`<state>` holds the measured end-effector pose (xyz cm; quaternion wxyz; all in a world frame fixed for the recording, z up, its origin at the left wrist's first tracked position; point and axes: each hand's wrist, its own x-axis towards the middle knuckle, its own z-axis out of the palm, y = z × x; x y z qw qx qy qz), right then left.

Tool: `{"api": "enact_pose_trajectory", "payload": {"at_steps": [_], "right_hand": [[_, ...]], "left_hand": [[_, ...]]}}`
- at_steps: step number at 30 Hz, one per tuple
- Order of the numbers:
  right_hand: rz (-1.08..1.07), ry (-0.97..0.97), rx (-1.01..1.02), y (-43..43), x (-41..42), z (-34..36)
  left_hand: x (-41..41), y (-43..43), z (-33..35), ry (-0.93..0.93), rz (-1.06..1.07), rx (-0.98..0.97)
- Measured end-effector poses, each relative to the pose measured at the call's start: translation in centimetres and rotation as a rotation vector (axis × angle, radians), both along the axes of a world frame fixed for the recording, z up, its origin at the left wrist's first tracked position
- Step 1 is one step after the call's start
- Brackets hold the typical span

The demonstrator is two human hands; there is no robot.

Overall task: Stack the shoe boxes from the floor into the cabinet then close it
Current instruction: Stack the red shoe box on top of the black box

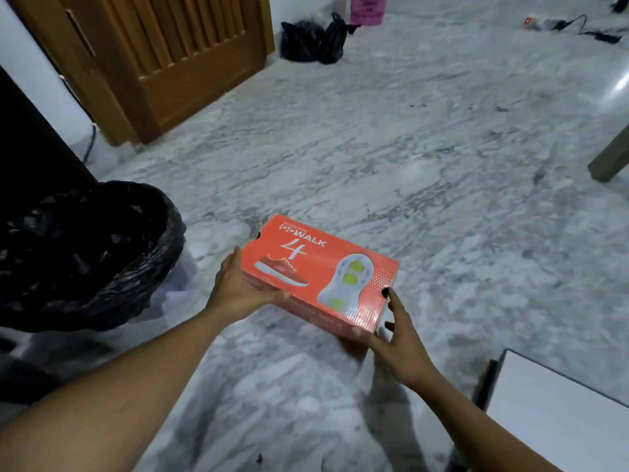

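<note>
- the shoe box (320, 277) lay straight ahead of the person, low over the marble floor (442, 148), between the two hands; whether it rested on the floor or was just clear of it could not be told.
- its long axis ran from far left to near right, so the right-hand end sat closer to the body than the left.
- the left hand (238, 287) was wrapped round the near-left corner, fingers curled up the short end and thumb laid along the near top edge.
- the right hand (398, 338) met the near-right corner with fingers spread and fairly straight, pressing the end wall rather than closing round it.
- both hands were on the box, one at each end.
- the box was orange-red and rectangular, lid on, printed with a shoe, a sole, a large "4" and "walk", with a small dark notch at each short end.
- a white panel (561, 413) at the near right was probably part of the cabinet, so the carry likely swung right; that was a guess.
- a bin with a black liner (85, 250) stood just to the left.
</note>
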<state>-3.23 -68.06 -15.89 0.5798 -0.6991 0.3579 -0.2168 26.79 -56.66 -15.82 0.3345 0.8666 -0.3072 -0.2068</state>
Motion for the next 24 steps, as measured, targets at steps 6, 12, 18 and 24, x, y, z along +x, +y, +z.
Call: {"api": "enact_pose_trajectory", "payload": {"at_steps": [6,12,18,24], "right_hand": [[-0.035,0.076,0.081,-3.3,-2.2,-0.9],[0.008,0.079,0.062,-3.9,-2.4,-1.0],[0.004,-0.026,0.035,-3.6,-2.6,2.4],[0.026,-0.184,-0.076,-2.3,-4.4,14.2]], "left_hand": [[-3.0,2.4,-0.7,-0.037,0.016,-0.076],[-3.5,3.0,-1.8,0.199,-0.103,-0.14],[-4.4,3.4,1.9,0.114,-0.09,-0.258],[-6.6,4.8,14.8,-0.082,-0.155,-0.42]]}}
